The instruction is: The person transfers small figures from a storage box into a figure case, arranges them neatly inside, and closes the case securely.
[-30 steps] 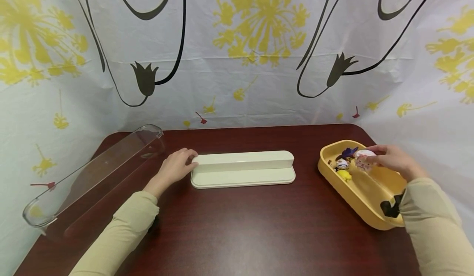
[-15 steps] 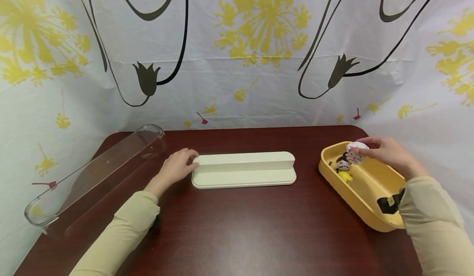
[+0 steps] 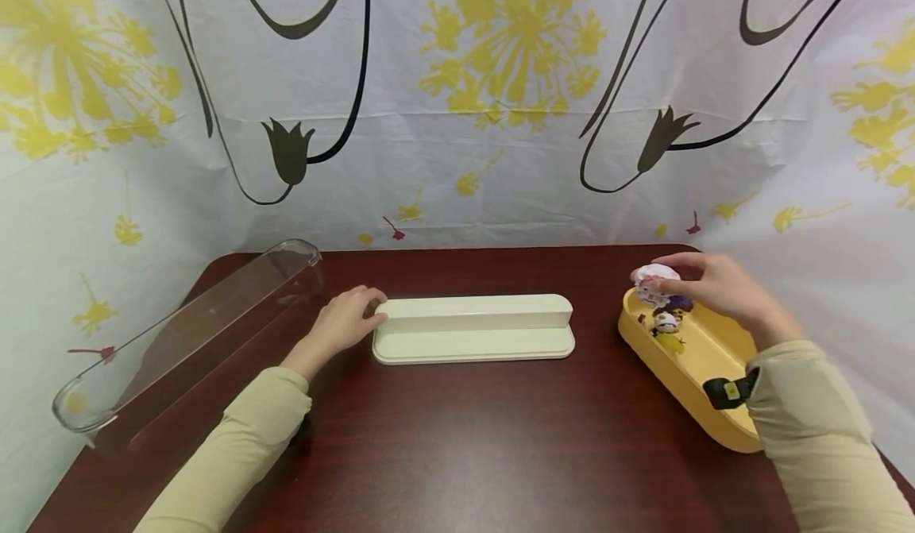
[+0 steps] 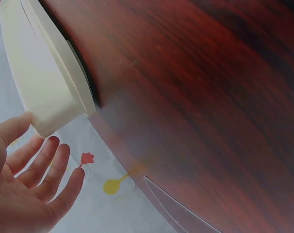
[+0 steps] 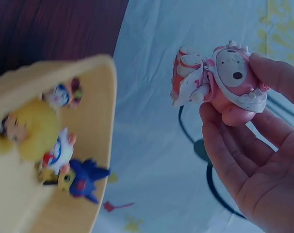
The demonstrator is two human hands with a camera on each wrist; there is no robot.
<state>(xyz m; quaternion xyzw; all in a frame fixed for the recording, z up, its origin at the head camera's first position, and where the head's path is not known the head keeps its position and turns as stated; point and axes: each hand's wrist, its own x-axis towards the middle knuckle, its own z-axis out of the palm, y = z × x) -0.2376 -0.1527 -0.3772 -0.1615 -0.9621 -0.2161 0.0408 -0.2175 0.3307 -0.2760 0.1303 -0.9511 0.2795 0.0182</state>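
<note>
In the head view my right hand [image 3: 715, 283] holds a small pink-and-white toy figurine [image 3: 654, 283] just above the far left end of a yellow tray [image 3: 689, 402]. The right wrist view has the figurine [image 5: 229, 80] lying sideways, its head between my thumb and fingers. Several other small figurines lie in the tray, among them a yellow-haired one [image 5: 33, 128] and one with a blue-purple top [image 5: 86, 179]. My left hand [image 3: 346, 318] has thumb and fingers at the left end of a cream two-step stand [image 3: 475, 342]; the left wrist view shows the fingertips against the stand's end [image 4: 45, 92].
A long clear plastic cover [image 3: 193, 334] lies slantwise on the left of the dark red-brown table [image 3: 457, 453]. Behind and beside the table hangs a white patterned sheet [image 3: 429, 152]. A black camera mount [image 3: 727, 392] sits at my right wrist.
My right hand has lifted the pink-and-white figurine from within the yellow tray and moved it left to above the tray's far left end. My left hand stays at the stand.
</note>
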